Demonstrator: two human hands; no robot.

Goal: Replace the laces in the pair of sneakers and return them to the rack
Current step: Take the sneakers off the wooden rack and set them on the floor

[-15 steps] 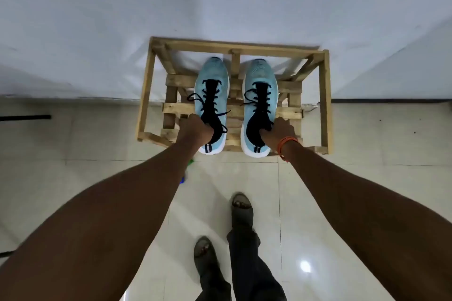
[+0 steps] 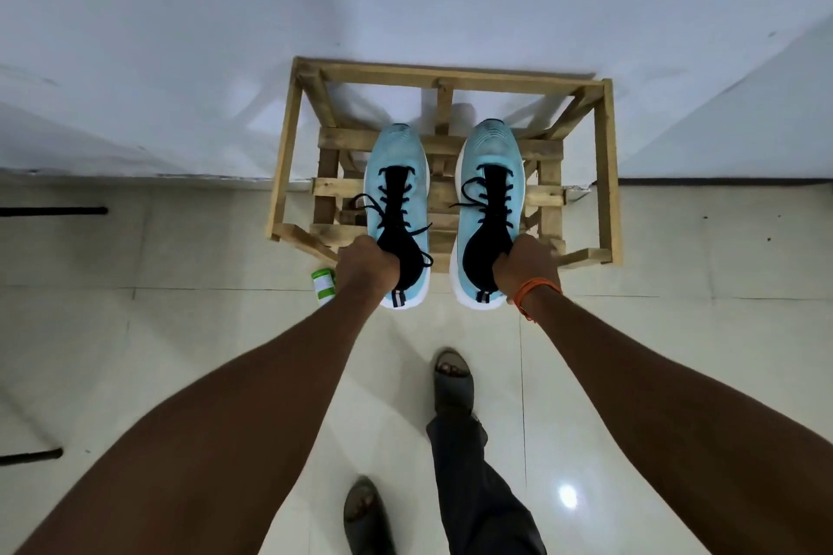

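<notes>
The fingers of the left hand [image 2: 367, 264] are hidden inside the collar of the left sneaker [image 2: 396, 176], and those of the right hand [image 2: 525, 264] inside the right sneaker [image 2: 489, 158]. The left wrist half covers a green-and-white container [image 2: 323, 282], whose label is too small to read.

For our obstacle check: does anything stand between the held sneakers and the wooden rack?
Nothing visible does. Left hand and right hand hold the left sneaker and right sneaker over the rack; a green bottle lies aside.

Light-blue sneakers [image 2: 396, 176] (black laces [image 2: 395, 212]), tan wooden rack [image 2: 604, 167], orange wristband [image 2: 536, 286]
</notes>
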